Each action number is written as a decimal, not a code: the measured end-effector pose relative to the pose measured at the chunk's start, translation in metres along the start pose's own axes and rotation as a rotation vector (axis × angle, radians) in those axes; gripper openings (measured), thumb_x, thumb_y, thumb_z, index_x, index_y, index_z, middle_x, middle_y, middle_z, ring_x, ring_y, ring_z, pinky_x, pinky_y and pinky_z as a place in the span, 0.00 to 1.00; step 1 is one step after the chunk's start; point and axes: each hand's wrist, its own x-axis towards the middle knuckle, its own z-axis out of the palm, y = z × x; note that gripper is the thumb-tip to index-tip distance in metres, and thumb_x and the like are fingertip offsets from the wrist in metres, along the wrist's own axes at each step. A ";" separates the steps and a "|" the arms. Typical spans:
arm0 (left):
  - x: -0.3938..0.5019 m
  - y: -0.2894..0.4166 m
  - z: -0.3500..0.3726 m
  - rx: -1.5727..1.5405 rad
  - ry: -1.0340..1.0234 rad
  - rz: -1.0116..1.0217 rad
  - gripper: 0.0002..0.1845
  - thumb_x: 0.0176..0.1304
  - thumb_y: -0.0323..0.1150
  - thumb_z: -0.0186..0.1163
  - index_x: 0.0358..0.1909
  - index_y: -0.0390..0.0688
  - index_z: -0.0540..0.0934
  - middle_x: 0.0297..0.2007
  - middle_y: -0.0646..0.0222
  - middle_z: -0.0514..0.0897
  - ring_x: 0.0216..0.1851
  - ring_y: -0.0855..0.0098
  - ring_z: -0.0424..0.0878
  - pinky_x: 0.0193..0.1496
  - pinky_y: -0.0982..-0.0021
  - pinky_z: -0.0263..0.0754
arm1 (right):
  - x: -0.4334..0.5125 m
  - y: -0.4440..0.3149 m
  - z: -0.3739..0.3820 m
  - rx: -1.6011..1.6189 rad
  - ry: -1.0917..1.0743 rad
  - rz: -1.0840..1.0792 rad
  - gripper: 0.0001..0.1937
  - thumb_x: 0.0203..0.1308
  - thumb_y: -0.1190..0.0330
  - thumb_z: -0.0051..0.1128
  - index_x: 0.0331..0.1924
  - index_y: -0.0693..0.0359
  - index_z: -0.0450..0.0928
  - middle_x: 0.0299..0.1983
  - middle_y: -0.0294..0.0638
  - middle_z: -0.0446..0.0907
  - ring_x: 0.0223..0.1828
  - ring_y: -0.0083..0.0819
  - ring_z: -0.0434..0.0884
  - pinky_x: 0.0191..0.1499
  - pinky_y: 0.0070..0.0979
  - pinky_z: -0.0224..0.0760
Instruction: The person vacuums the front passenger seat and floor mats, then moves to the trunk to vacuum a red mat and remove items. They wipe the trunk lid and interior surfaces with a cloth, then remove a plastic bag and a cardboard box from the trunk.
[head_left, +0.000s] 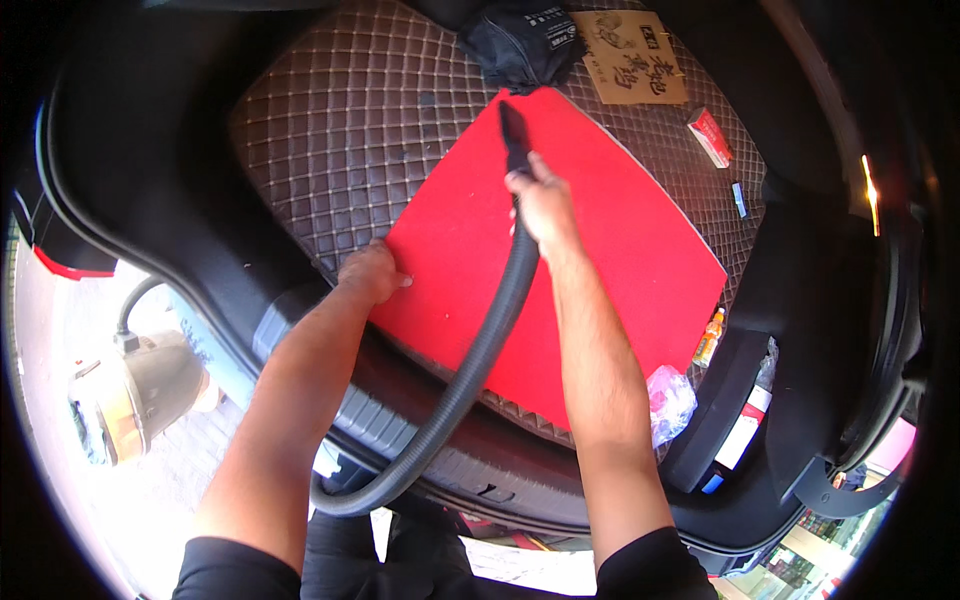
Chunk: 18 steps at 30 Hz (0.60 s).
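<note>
A red mat lies on the brown quilted liner of a car's cargo area. My right hand grips a black vacuum nozzle where it joins the hose; the flat nozzle lies over the far part of the mat. From there the grey ribbed hose curves down over the trunk sill and back towards my legs. My left hand rests at the mat's left edge, thumb on the red surface; its other fingers are partly hidden, so its hold is unclear.
A black bag touches the mat's far corner, beside a brown paper bag. Along the right lie a red-and-white box, a blue item, an orange bottle and a plastic bag. A vacuum canister stands outside, left.
</note>
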 end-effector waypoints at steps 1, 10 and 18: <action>-0.003 -0.001 0.003 -0.007 -0.003 -0.012 0.46 0.60 0.57 0.76 0.67 0.32 0.70 0.64 0.47 0.82 0.68 0.49 0.80 0.68 0.55 0.76 | -0.023 -0.002 0.010 0.017 -0.074 0.014 0.38 0.69 0.68 0.62 0.82 0.55 0.60 0.30 0.35 0.79 0.21 0.24 0.76 0.19 0.32 0.74; 0.004 -0.013 0.011 -0.090 0.042 -0.074 0.45 0.59 0.55 0.77 0.67 0.34 0.71 0.63 0.48 0.83 0.67 0.48 0.80 0.69 0.52 0.75 | -0.191 -0.049 -0.003 0.151 -0.369 0.388 0.36 0.70 0.62 0.61 0.80 0.57 0.64 0.43 0.49 0.87 0.24 0.30 0.83 0.25 0.32 0.78; 0.015 -0.001 0.001 -0.071 0.004 -0.051 0.46 0.59 0.55 0.77 0.67 0.34 0.70 0.64 0.49 0.83 0.67 0.49 0.80 0.69 0.54 0.76 | -0.129 -0.004 0.016 -0.025 -0.074 0.185 0.34 0.71 0.64 0.61 0.79 0.62 0.65 0.36 0.44 0.86 0.32 0.29 0.83 0.38 0.32 0.78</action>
